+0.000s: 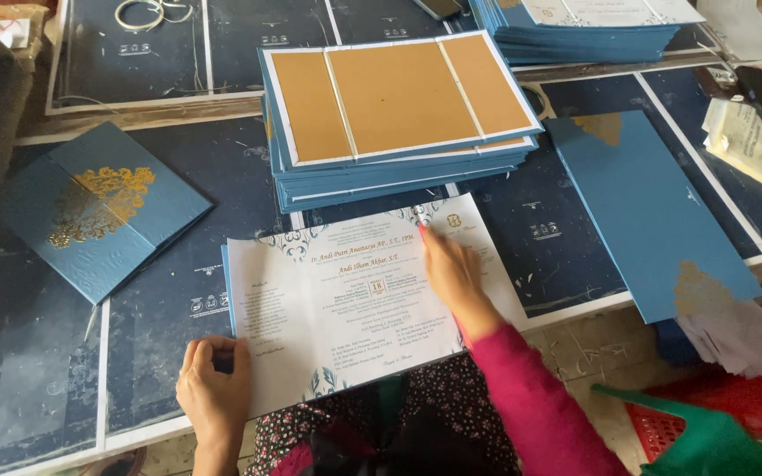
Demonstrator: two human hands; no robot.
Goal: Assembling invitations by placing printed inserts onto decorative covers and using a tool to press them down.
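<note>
2 hands on the white printed sheet (346,300): my left hand (215,388) pinches its corner, my right hand (451,273) presses flat, open, on the table (160,300).

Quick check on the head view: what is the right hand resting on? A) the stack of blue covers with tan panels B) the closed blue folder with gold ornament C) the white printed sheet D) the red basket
C: the right hand lies flat on the white printed sheet, while the left hand pinches that sheet's lower left corner; the stack of blue covers sits beyond it, untouched.
</note>
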